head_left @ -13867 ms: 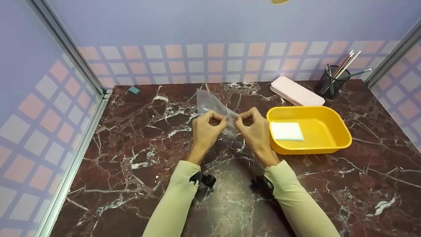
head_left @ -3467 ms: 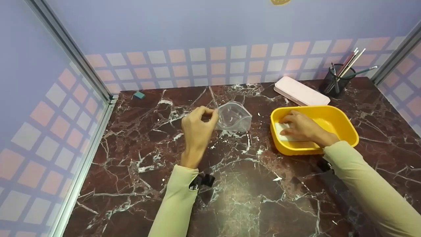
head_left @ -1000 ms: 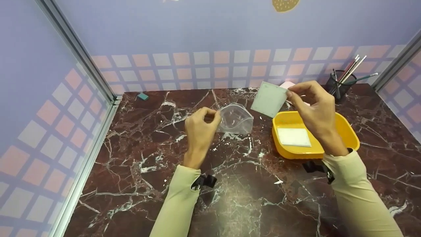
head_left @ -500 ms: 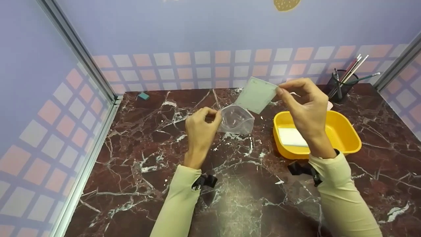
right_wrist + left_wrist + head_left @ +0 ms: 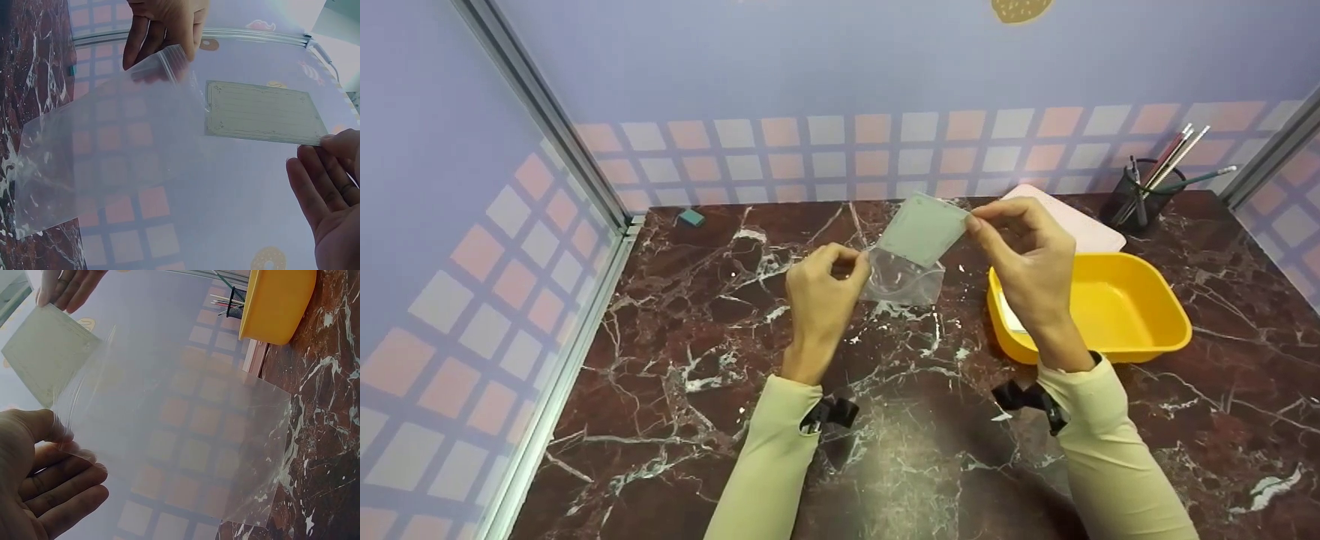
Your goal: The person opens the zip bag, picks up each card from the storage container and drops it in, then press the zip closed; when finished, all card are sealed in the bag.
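Observation:
My left hand (image 5: 819, 304) pinches the rim of a clear zip bag (image 5: 919, 289), whose mouth gapes at the top. My right hand (image 5: 1031, 266) pinches one corner of a pale green card (image 5: 926, 229) between thumb and fingertips. In the head view the card's lower edge overlaps the bag's mouth. Lines and an ornamental border are printed on the card (image 5: 264, 112), as the right wrist view shows. There its near end is right at the bag's zip edge (image 5: 171, 62). The left wrist view has the see-through bag (image 5: 163, 416) hanging down to the marbled table.
A yellow basin (image 5: 1174, 319) stands at the right, with white cards (image 5: 1011, 316) partly hidden behind my right hand. Behind it lie a pink case (image 5: 1080, 225) and a black mesh pen cup (image 5: 1136, 199) of pencils. A teal block (image 5: 691, 217) sits far left.
My right hand reached into the basin, lifted out the card, then carried it left to the bag's mouth. My left hand keeps its pinch on the bag, which both hands held at first.

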Motion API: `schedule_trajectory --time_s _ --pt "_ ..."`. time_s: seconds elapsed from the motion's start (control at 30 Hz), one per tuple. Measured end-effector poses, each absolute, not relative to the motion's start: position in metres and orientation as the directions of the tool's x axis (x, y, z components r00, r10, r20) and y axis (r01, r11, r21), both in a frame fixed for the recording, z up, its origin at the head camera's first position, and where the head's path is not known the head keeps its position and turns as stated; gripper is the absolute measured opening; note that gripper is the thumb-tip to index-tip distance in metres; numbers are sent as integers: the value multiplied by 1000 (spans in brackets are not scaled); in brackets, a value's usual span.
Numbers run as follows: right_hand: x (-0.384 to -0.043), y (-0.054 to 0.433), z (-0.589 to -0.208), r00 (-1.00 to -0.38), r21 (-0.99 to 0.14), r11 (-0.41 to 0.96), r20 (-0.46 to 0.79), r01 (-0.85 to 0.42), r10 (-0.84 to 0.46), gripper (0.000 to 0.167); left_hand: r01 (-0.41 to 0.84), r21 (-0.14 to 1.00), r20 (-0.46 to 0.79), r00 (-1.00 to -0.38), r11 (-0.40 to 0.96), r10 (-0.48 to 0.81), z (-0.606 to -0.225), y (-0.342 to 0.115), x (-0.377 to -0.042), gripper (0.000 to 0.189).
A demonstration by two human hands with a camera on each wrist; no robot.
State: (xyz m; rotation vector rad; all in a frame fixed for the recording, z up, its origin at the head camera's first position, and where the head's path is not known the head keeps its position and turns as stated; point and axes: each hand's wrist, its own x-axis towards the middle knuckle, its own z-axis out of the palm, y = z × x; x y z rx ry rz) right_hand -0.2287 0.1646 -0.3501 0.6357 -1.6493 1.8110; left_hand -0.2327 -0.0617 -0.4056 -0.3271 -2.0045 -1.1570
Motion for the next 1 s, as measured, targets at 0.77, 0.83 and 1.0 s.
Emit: schedule_trajectory --time_s 0.77,0.83,1.0 --pt "-236 159 -381 -658 -618 250 742 -745 -126 11 549 607 739 -655 574 -155 -404 -63 -232 7" --pt "-236 158 -383 -666 -621 261 733 -739 -141 12 548 607 741 -653 576 -160 -403 -63 -232 7" --pt "-238 158 -387 -661 -603 291 727 -743 -183 13 540 607 738 -655 583 -161 -402 -63 -231 8"
